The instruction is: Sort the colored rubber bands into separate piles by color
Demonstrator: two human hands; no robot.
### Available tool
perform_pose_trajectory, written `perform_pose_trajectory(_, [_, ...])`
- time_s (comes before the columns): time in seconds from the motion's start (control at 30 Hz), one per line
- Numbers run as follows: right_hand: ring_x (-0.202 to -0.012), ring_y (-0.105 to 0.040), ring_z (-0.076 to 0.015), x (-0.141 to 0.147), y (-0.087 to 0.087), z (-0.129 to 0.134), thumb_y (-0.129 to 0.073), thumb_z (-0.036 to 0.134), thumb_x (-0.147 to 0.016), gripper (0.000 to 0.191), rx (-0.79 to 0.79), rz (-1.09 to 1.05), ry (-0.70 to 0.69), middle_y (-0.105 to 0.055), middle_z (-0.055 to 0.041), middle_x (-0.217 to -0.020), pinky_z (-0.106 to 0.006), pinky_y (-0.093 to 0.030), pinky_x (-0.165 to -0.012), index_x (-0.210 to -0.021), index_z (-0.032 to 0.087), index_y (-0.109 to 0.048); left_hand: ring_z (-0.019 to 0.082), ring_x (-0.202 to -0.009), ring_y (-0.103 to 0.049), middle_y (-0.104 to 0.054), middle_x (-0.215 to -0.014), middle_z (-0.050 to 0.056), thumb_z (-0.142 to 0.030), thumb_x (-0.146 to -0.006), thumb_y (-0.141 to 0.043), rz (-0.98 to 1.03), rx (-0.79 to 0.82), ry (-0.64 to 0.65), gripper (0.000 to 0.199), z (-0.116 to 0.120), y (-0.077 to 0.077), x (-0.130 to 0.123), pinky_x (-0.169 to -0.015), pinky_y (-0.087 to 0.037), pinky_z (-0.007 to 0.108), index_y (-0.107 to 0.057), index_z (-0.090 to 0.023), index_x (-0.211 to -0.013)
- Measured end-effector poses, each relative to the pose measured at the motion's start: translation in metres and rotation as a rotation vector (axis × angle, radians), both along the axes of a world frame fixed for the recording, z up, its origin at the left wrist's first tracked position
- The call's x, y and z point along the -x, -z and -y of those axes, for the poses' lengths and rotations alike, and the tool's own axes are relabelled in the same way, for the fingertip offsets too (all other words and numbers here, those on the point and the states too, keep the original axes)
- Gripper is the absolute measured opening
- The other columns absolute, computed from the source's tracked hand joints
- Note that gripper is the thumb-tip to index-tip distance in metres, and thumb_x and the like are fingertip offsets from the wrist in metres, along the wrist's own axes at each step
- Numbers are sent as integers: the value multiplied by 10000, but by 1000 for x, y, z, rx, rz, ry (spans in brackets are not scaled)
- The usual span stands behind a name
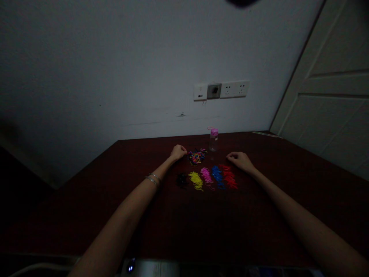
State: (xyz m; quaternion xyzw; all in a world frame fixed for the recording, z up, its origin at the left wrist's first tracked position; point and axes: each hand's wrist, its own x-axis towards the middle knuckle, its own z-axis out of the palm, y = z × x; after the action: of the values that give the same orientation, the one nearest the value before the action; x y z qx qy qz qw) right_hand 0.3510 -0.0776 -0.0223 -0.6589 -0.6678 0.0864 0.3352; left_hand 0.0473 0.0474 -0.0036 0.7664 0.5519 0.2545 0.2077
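Though mixed, strands (197, 157) beside hand (179, 152) (left).

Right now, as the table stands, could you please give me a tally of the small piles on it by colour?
Black pile: 1
Yellow pile: 1
Pink pile: 1
Blue pile: 1
Red pile: 1
Mixed-colour pile: 1
Total: 6 piles

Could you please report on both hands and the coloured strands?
Left hand beside multicoloured strand tangle, right hand near red strand pile; grips unclear. Five single-colour piles lined up. Clear pink-capped bottle beyond, seemingly blocking neither.
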Motion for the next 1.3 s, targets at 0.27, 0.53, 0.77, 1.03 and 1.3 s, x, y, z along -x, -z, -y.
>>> perform_pose_trajectory(0.27, [-695,-611,-184,0,2,-1,-484,317,-716,269,-8,10,11,-689,-57,-777,-253,-427,-618,-800,160,-686,109,-643,-545,-633,-685,24,-206,-598,-624,-46,52,21,141,0,3,2,-616,-417,191,-692,-146,-705])
perform_pose_trajectory(0.53, [-711,-612,-188,-2,2,-2,-481,333,-719,280,1,14,0,-688,-66,-793,-263,-436,-644,-801,159,-684,111,-605,-538,-629,-660,32,-204,-618,-603,12,35,17,164,-2,0,0,-578,-404,195,-696,-123,-725])
perform_pose_trajectory(0.77, [-689,-613,-184,0,0,1,-488,318,-717,264,9,9,15,-688,-61,-767,-252,-434,-618,-801,161,-684,86,-553,-497,-615,-620,35,-191,-636,-587,194,-15,87,183,11,-31,-19,-539,-372,183,-694,-75,-729])
perform_pose_trajectory(1.03, [-676,-607,-173,0,2,1,-477,312,-716,259,-18,1,0,-687,-49,-758,-242,-421,-600,-782,170,-684,69,-509,-441,-570,-556,9,-192,-640,-577,146,-20,390,179,56,-42,-66,-509,-343,181,-690,-80,-721])
perform_pose_trajectory(1.3, [-645,-593,-161,3,0,3,-468,330,-723,282,-2,4,-1,-678,-50,-726,-230,-410,-584,-794,158,-679,65,-507,-457,-561,-556,-10,-164,-641,-557,-18,-3,683,169,102,-33,-106,-490,-328,166,-685,-108,-737])
